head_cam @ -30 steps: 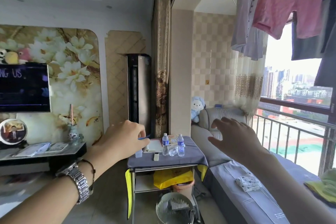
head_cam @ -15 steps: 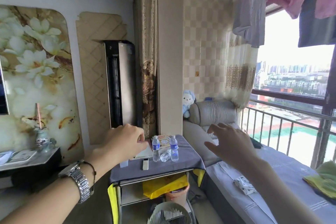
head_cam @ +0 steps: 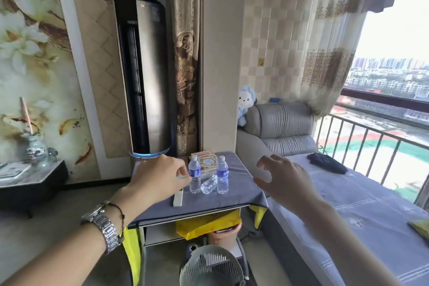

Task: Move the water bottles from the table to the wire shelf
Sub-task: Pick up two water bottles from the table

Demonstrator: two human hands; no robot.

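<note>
Three clear water bottles stand or lie on a small table covered by a grey cloth (head_cam: 241,193). The left bottle (head_cam: 194,174) and the right bottle (head_cam: 222,175) are upright with blue labels. A third bottle (head_cam: 209,184) lies on its side between them. My left hand (head_cam: 157,179) hovers just left of the left bottle with fingers loosely curled and nothing in them. My right hand (head_cam: 283,181) is spread open to the right of the table, apart from the bottles. I cannot make out a wire shelf.
A white remote (head_cam: 178,197) and a printed box (head_cam: 205,161) also lie on the cloth. Under the table sit a yellow bag (head_cam: 209,223) and a fan (head_cam: 211,267). A covered sofa (head_cam: 348,204) borders the right, a tall air conditioner (head_cam: 148,76) stands behind.
The view has moved closer to the table and tilted down. Both hands have come nearer the bottles, the left now beside the left bottle.
</note>
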